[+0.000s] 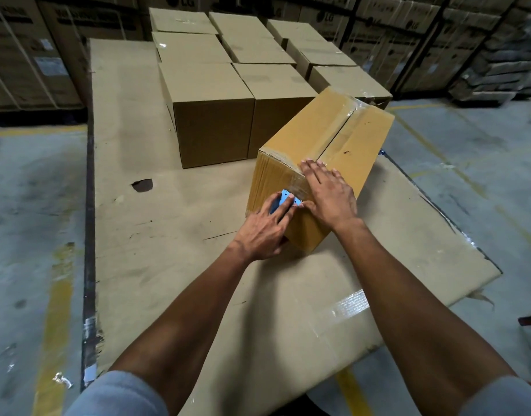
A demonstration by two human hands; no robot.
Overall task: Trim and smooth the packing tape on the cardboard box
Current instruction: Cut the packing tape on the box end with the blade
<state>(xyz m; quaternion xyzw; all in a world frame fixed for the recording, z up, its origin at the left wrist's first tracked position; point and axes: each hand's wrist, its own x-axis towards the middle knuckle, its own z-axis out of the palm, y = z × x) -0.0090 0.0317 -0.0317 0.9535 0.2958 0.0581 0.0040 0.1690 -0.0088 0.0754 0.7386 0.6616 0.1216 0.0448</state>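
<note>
A yellow-brown cardboard box (327, 139) lies on a flat cardboard sheet, with clear packing tape (342, 121) running along its top seam and down over the near end face. My right hand (330, 193) lies flat with fingers spread over the near top edge, pressing on the tape there. My left hand (267, 229) holds a small light-blue tool (288, 199), a tape cutter by its look, against the box's near end face, right next to my right thumb. The tool's cutting edge is hidden against the box.
Several closed brown boxes (210, 121) stand in rows just behind and left of the taped box. The cardboard sheet (156, 265) covers the floor and has a small hole (142, 185) at the left. Tall stacked cartons (27, 55) line the back; bare concrete floor (468, 163) lies on both sides.
</note>
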